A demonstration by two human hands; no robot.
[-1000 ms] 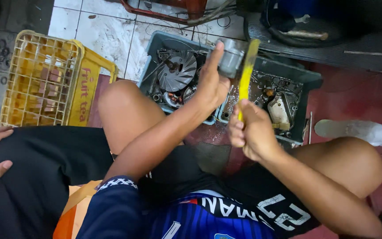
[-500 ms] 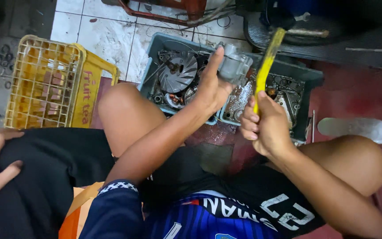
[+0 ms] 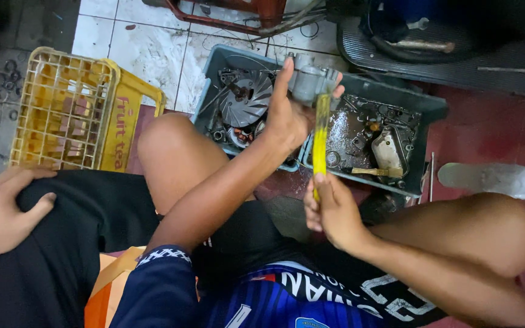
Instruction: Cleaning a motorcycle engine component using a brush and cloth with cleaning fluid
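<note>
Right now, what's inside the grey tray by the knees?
The grey tray holds oily metal bits: a finned round fan part, a pale cover piece, small washers and screws. The left hand and yellow tool cover its middle.

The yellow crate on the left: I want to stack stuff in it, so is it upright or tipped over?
Tipped on its side: the yellow crate shows its lattice base upward, lying on the floor.

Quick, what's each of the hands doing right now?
Left hand: closed on a small grey metal engine part.
Right hand: closed on a yellow-handled tool, pointed up at that part.
</note>
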